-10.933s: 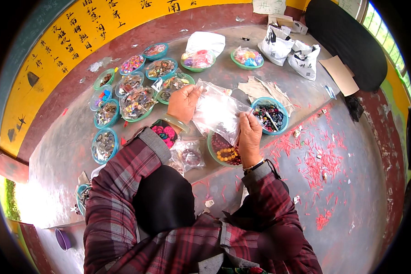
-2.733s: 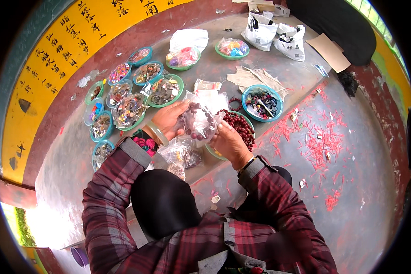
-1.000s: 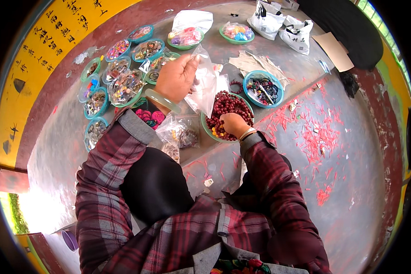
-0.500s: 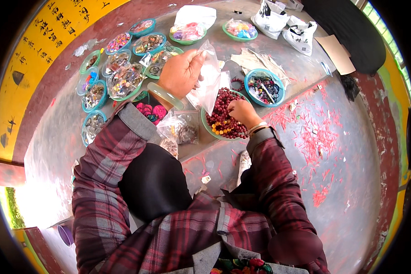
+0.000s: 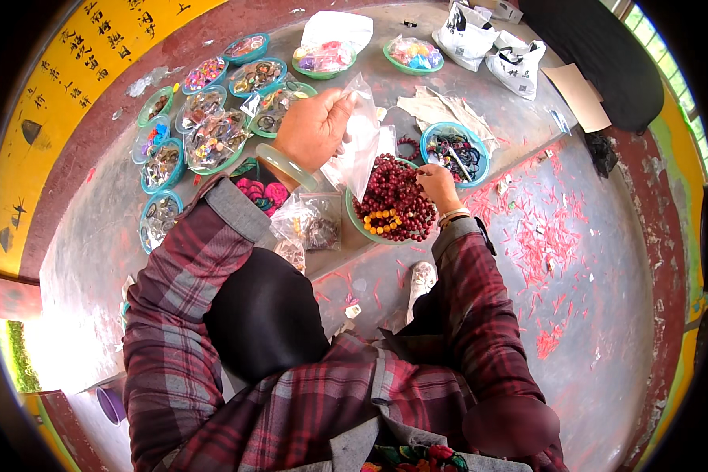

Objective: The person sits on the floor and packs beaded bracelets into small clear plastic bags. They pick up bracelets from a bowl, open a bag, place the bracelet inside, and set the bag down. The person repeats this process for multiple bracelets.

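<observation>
While the left hand (image 5: 313, 126) pinches a clear bag (image 5: 362, 149) above the bowl (image 5: 356, 223) of red beads (image 5: 397, 200), the right hand (image 5: 436, 182) pinches 1 there; a slack bag mouth risks spills.

A bowl of beads (image 5: 393, 206) lies right of the small bags (image 5: 311, 228), dishes (image 5: 204, 134) behind-left.

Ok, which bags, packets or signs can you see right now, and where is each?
Clear plastic bag: held up by the left hand, above the bowl of dark red beads.
Small clear packets: beside that bowl's left rim, crumpled.
Two white printed bags: far edge, right of centre.
Yellow sign: far left, dark characters.
</observation>
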Available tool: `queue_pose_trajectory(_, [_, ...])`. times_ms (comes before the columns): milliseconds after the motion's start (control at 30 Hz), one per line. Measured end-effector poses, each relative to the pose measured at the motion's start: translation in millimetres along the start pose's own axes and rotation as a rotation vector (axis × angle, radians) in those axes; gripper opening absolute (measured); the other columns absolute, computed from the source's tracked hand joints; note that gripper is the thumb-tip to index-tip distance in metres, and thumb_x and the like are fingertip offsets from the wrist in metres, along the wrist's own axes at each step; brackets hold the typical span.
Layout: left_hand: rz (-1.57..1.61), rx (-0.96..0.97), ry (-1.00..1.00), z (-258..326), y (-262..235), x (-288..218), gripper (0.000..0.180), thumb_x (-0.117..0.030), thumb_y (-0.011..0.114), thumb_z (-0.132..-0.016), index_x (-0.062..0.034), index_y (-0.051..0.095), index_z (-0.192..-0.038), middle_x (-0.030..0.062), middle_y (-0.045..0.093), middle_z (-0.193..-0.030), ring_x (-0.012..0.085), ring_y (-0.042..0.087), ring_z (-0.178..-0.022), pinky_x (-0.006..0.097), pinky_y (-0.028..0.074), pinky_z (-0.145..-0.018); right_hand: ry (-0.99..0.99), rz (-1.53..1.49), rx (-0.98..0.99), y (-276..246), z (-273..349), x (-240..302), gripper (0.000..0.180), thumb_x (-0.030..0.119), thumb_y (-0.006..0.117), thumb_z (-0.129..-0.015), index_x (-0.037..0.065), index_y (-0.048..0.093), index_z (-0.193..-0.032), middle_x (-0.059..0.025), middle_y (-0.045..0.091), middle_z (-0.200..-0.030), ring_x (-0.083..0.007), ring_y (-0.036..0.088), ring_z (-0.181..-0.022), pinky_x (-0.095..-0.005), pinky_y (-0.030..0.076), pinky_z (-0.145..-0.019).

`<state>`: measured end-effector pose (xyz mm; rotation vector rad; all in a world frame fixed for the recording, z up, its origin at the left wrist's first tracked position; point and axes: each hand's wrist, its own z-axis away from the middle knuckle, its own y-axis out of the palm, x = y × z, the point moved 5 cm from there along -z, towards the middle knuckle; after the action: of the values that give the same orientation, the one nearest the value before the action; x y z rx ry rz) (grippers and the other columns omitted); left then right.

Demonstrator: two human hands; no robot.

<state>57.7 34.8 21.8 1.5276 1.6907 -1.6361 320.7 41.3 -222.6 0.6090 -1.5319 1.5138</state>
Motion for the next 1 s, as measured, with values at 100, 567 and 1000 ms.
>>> queue_pose_trajectory(100, [0.005, 0.010, -0.002, -1.1, 1.9, 1.1, 0.032, -0.026, 0.044, -0.095, 0.0010, 0.059, -0.102, 0.0053, 0.058, -0.076, 0.0081, 0.056, -0.057, 0.022, 0.048, -0.045, -0.119, 0.096, -0.142, 1.5, -5.2, -5.9, 0.019, 0.017, 0.060, -0.075, 0.007, 0.067, -0.090, -0.0153, 0.063, -0.077, -0.0279, 0.061, -0.071, -0.0351, 0.049, -0.062])
queue_pose_trajectory(567, [0.027, 0.039, -0.051, -3.7, 8.1, 4.4, 0.033, -0.028, 0.043, -0.095, 0.0005, 0.058, -0.103, 0.0042, 0.059, -0.072, 0.0083, 0.056, -0.055, 0.022, 0.047, -0.044, -0.294, 0.097, -0.220, 3.6, 1.4, 22.3, 0.024, 0.021, 0.056, -0.082, 0.004, 0.063, -0.097, -0.0163, 0.065, -0.083, -0.0301, 0.062, -0.076, -0.0391, 0.049, -0.070])
queue_pose_trajectory(1000, [0.506, 0.222, -0.386, -1.6, 23.4, 31.6, 0.036, -0.036, 0.039, -0.095, -0.0058, 0.056, -0.107, 0.0023, 0.061, -0.081, 0.0079, 0.061, -0.068, 0.022, 0.048, -0.048, -0.009, -1.458, 0.279, 6.5, 77.3, 136.9, 0.033, 0.028, 0.055, -0.089, 0.001, 0.054, -0.109, -0.0084, 0.060, -0.099, -0.0196, 0.058, -0.091, -0.0347, 0.047, -0.083])
